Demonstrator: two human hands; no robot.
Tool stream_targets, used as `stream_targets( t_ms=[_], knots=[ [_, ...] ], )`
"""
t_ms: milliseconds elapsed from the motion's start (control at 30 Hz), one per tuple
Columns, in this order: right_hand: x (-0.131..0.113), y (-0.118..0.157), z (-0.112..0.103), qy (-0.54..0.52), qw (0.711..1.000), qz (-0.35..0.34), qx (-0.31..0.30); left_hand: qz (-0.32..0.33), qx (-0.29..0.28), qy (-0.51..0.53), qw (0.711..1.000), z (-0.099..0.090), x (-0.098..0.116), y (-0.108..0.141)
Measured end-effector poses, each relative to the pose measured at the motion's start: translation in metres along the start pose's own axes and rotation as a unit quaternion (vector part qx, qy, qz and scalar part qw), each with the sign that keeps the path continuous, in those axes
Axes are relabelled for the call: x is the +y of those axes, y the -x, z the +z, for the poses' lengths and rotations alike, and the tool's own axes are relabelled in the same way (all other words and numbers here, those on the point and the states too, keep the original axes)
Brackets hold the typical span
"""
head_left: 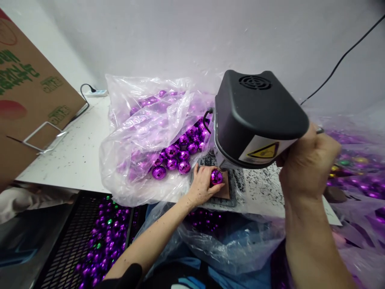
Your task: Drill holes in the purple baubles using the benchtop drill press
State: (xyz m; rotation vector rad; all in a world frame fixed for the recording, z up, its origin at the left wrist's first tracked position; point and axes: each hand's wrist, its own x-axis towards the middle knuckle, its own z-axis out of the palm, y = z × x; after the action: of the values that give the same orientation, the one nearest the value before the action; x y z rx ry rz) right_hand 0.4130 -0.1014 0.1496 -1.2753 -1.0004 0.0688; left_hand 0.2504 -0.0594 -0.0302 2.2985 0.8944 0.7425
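My left hand (pixel 206 182) is closed around a small shiny purple disco ball (pixel 216 177), its fingers and thumb pressing from the left. The ball is held over a brown square board (pixel 224 192) on a grey base plate (pixel 231 202), below a black machine head (pixel 260 108) with a round vent and a yellow warning label (pixel 264 151). Beside the machine's right side, my right hand (pixel 313 156) is raised in a fist; what its fingers wrap is hidden. The machine's underside cannot be seen.
A clear plastic bag (pixel 135 140) of purple balls lies left of the machine. Dark flecks cover the white table (pixel 264 188). A carton (pixel 33 100) stands far left; a black crate (pixel 69 241) of balls sits below. More bagged balls (pixel 355 172) are at right.
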Motion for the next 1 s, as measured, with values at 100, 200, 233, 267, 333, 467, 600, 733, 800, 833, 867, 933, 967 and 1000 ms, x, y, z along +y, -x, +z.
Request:
stream_targets(
  t_ms=[100, 200, 233, 267, 333, 467, 600, 733, 800, 833, 867, 933, 967, 1000],
  knots=[
    [-0.001, 0.019, -0.005, 0.027, 0.998, -0.041, 0.029, -0.006, -0.001, -0.007, 1.0, 0.002, 0.0, 0.001],
    [0.002, 0.044, -0.012, 0.084, 0.992, -0.084, 0.043, -0.006, -0.006, -0.013, 1.0, 0.002, 0.0, 0.001],
    [0.005, 0.052, -0.014, 0.095, 0.99, -0.091, 0.044, -0.005, -0.008, -0.013, 1.0, 0.002, 0.0, 0.001],
    [0.009, 0.059, -0.016, 0.101, 0.989, -0.098, 0.043, -0.004, -0.008, -0.013, 1.0, 0.001, 0.0, 0.001],
    [0.019, 0.07, -0.018, 0.094, 0.988, -0.116, 0.04, -0.001, -0.007, -0.012, 1.0, 0.001, 0.0, 0.001],
    [0.039, 0.079, -0.018, 0.072, 0.983, -0.161, 0.054, 0.0, -0.003, -0.012, 1.0, 0.003, -0.001, 0.001],
    [0.049, 0.081, -0.016, 0.057, 0.979, -0.18, 0.072, -0.001, 0.002, -0.008, 1.0, 0.004, -0.001, 0.001],
    [0.051, 0.084, -0.012, 0.042, 0.979, -0.184, 0.076, 0.003, 0.009, -0.003, 1.0, 0.003, 0.0, 0.001],
    [0.053, 0.086, -0.01, 0.026, 0.979, -0.182, 0.086, 0.0, 0.008, -0.004, 1.0, 0.003, 0.0, 0.0],
    [0.054, 0.088, -0.008, 0.017, 0.979, -0.179, 0.092, -0.002, 0.007, -0.004, 1.0, 0.003, 0.001, 0.0],
    [0.056, 0.089, -0.007, 0.008, 0.98, -0.176, 0.097, -0.003, 0.005, -0.004, 1.0, 0.003, 0.001, 0.0],
    [0.06, 0.09, -0.004, -0.007, 0.98, -0.169, 0.109, -0.005, 0.003, -0.004, 1.0, 0.002, 0.001, 0.0],
    [0.063, 0.091, -0.003, -0.012, 0.979, -0.167, 0.116, -0.005, 0.003, -0.004, 1.0, 0.002, 0.001, 0.0],
    [0.064, 0.091, -0.002, -0.017, 0.978, -0.166, 0.121, -0.005, 0.003, -0.005, 1.0, 0.002, 0.001, 0.0]
  ],
)
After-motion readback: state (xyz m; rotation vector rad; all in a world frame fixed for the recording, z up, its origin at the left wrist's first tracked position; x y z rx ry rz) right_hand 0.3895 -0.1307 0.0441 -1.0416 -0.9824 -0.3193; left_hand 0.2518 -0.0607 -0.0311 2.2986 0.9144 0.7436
